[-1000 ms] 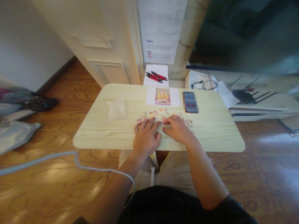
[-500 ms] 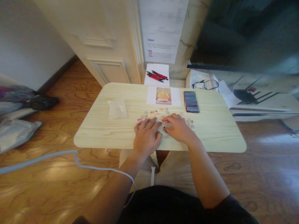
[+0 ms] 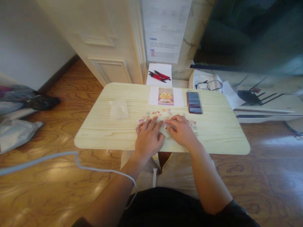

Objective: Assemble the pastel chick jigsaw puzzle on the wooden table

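Small puzzle pieces (image 3: 151, 114) in pastel colours lie in a loose spread on the pale wooden table (image 3: 106, 135). My left hand (image 3: 149, 135) rests flat over the near left part of the spread, fingers apart, covering some pieces. Just right of it, my right hand (image 3: 181, 130) bends over the middle, its forefinger touching down among the pieces and its thumb a little away. Between the two hands shows a light piece with a black dot (image 3: 166, 128). Further pieces (image 3: 194, 125) lie to the right of my right hand.
A paper sheet with a yellow cartoon picture (image 3: 166, 96) lies beyond the pieces. Right of it is a phone (image 3: 194, 102); a clear plastic bag (image 3: 119, 109) lies on the left. Red and black pens (image 3: 159, 76) rest behind the table. A white cable (image 3: 104, 170) crosses my left forearm.
My right hand has shifted slightly right, and its thumb has drawn back from the black-dotted piece, which now shows more. My left hand stays in place.
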Action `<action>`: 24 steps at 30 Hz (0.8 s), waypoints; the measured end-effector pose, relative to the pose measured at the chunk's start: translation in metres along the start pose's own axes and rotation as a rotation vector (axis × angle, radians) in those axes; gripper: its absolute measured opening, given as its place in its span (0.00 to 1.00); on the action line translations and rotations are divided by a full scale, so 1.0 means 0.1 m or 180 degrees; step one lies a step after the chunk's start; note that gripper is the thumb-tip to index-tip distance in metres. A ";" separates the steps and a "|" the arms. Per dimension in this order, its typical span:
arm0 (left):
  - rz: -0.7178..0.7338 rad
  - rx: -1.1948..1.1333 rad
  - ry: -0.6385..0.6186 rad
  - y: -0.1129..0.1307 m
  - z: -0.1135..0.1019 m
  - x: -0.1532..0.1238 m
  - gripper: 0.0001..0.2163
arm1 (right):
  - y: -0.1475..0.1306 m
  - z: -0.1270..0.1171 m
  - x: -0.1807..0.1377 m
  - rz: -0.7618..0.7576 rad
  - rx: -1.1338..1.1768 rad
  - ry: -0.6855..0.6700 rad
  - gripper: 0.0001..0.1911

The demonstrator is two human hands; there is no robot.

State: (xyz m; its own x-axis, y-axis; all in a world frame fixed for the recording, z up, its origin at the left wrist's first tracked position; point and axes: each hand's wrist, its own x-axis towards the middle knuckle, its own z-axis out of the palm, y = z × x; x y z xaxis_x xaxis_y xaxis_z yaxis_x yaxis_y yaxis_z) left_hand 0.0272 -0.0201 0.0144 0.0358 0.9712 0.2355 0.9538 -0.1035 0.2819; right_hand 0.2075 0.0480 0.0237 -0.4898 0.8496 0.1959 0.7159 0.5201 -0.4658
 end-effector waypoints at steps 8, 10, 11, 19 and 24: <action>-0.0011 -0.0143 0.0045 -0.01 -0.01 -0.02 0.21 | -0.05 0.09 -0.05 -0.0062 -0.0029 0.0050 0.13; -0.0008 -0.0168 0.0036 -0.01 -0.02 -0.02 0.21 | -0.05 0.12 -0.05 0.0000 -0.0030 0.0099 0.12; -0.0003 -0.0170 0.0028 -0.01 -0.02 -0.02 0.21 | -0.05 0.13 -0.04 0.0024 -0.0029 0.0124 0.12; 0.0007 -0.0133 0.0017 0.00 -0.03 -0.02 0.22 | -0.06 0.08 -0.01 0.0160 0.0000 0.0267 0.12; 0.0078 -0.0110 -0.0028 0.00 -0.04 -0.02 0.21 | 0.00 0.06 0.00 0.0199 -0.0123 0.0175 0.16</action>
State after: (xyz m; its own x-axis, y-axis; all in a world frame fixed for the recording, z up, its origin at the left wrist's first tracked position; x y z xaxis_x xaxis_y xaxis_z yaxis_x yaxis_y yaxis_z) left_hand 0.0256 -0.0233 0.0180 0.0616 0.9701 0.2346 0.9417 -0.1344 0.3083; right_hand 0.2046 0.0471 0.0190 -0.4164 0.8834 0.2150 0.7634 0.4681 -0.4451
